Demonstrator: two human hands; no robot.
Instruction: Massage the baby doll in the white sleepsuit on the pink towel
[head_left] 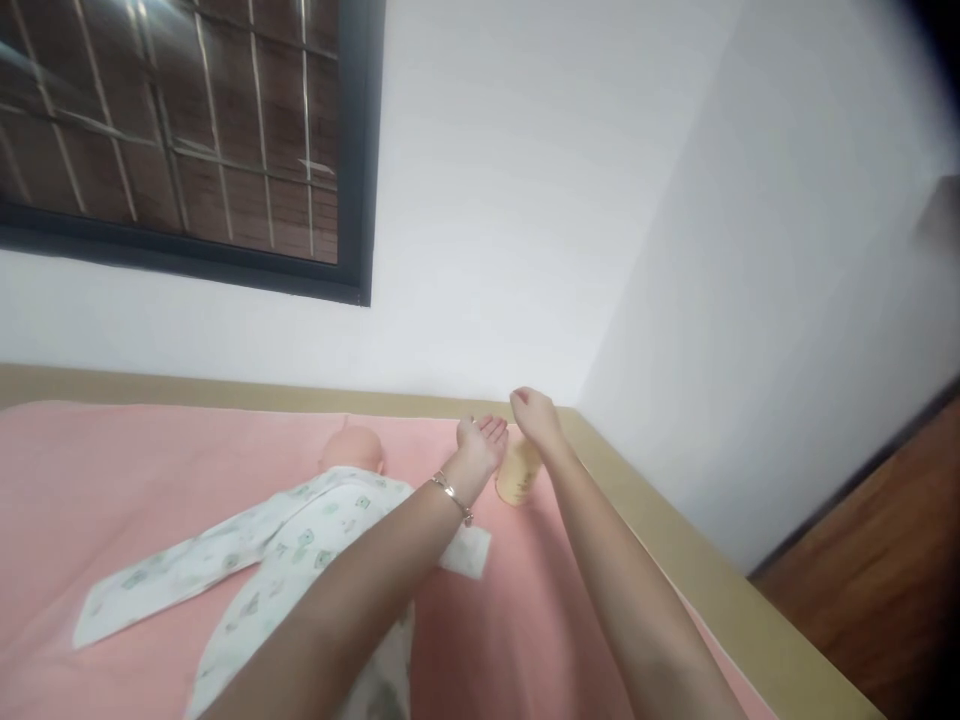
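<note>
My left hand (484, 442), with a bracelet on its wrist, is turned palm up with its fingers stretched out and holds nothing visible. My right hand (534, 412) is closed, slightly above and to the right of it; whatever its fingers may hold is hidden. Just below the right hand is a pale yellow container (517, 475) with small print, on the pink sheet; its top is partly covered. To the left lies a baby doll (352, 448) in a white printed outfit (300, 540), its sleeves spread. My left forearm passes over the outfit.
The pink sheet (127, 480) covers a padded surface with a tan border (675, 530). White walls (480, 200) rise behind and to the right. A dark-framed window (356, 200) with bars is at the upper left, and brown wood (885, 560) shows at the lower right.
</note>
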